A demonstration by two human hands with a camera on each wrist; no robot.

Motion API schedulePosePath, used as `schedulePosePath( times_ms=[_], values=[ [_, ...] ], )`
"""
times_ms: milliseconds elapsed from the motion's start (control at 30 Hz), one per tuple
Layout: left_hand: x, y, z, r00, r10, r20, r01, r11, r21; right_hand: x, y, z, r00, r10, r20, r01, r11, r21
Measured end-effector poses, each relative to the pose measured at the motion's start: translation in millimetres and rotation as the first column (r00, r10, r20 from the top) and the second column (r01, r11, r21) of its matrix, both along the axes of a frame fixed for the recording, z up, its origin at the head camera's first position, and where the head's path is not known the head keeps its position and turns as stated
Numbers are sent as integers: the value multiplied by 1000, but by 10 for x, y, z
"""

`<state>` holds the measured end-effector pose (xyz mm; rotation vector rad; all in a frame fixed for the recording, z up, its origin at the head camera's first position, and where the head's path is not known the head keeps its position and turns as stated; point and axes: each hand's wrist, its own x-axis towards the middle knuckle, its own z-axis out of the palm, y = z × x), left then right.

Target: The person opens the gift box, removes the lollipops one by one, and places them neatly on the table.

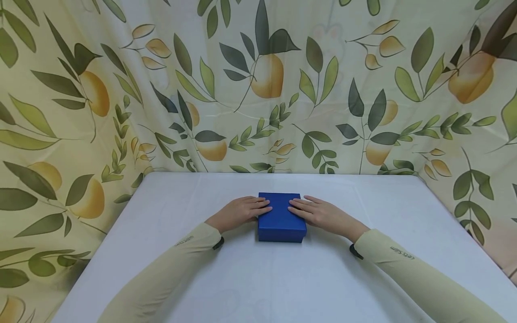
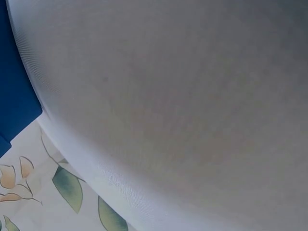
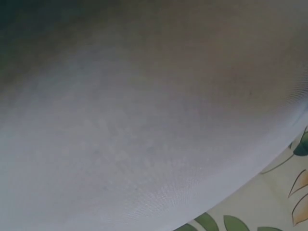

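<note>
A blue lidded box [image 1: 280, 217] stands in the middle of the white table in the head view. My left hand [image 1: 240, 212] rests on the left edge of its top, fingers extended across the surface. From the other side my right hand [image 1: 319, 214] lies on the right edge, its fingers likewise stretched over the top. Both thumbs are hidden from the head camera. The left wrist view catches only a corner of the blue box [image 2: 17, 91] at its left edge. Neither hand appears in the wrist views.
The white cloth-covered table [image 1: 258, 278] runs back to a curtain [image 1: 307, 89] printed with leaves and yellow fruit. The same curtain hangs along the left and right sides. A dark band [image 1: 356, 251] shows under the right sleeve, and another dark band [image 1: 219, 243] under the left.
</note>
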<state>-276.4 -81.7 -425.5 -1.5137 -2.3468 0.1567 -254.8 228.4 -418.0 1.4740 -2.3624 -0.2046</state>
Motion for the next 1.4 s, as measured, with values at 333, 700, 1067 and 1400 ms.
schedulePosePath(
  times_ms=[333,700,1067,1400],
  values=[
    [13,-13,8,999,-10,-32,10,1000,-11,-12,22,-7,997,46,-55,-48,998,-34],
    [53,-18,39,997,-5,-82,4,1000,-11,-8,44,-24,996,52,-71,-57,996,-72],
    [69,-47,127,986,-18,-165,19,1000,6,-3,38,64,994,50,-97,-59,993,-101],
    [73,-61,390,977,-1,-214,22,995,94,6,46,332,993,23,-116,-44,983,-180]
  ],
)
